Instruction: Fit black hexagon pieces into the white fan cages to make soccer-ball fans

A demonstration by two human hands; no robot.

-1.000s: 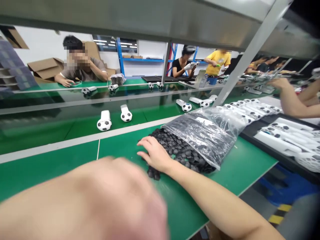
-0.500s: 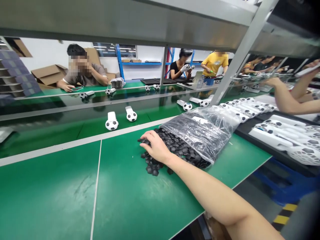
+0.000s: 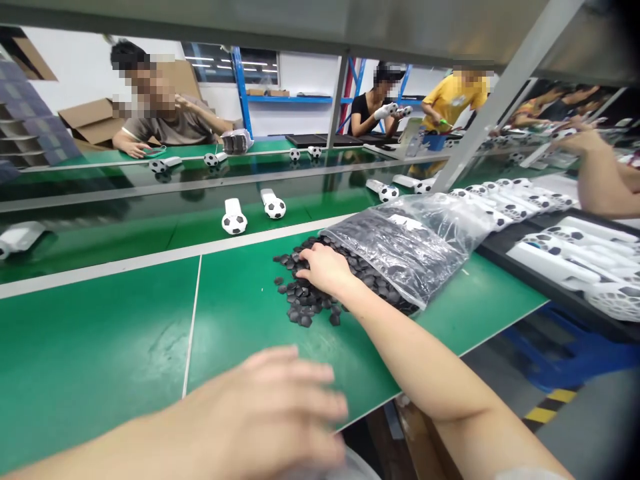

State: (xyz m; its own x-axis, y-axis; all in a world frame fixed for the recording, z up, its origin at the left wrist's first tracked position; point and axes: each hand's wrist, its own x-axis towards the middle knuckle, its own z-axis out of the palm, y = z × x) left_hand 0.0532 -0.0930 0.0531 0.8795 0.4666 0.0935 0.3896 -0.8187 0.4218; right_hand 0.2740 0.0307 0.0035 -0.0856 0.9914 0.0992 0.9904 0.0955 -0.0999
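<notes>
My right hand lies palm down on a loose pile of small black hexagonal pieces, its fingertips among them. The pile spills from the mouth of a clear plastic bag that is still full of the same pieces. My left hand is blurred, close to the camera, over the green bench top near its front edge. Its fingers are slightly apart and show nothing between them. Whether my right hand grips any pieces is hidden.
Small white-handled soccer-ball items stand on a green bench beyond a white strip. A black tray of white items with ball patterns sits at right. A co-worker's arm reaches in at far right, under a metal shelf.
The black pieces have spread further out of the bag onto the bench. My right hand has moved onto the pile's top, and my left hand has come back into view at the bottom.
</notes>
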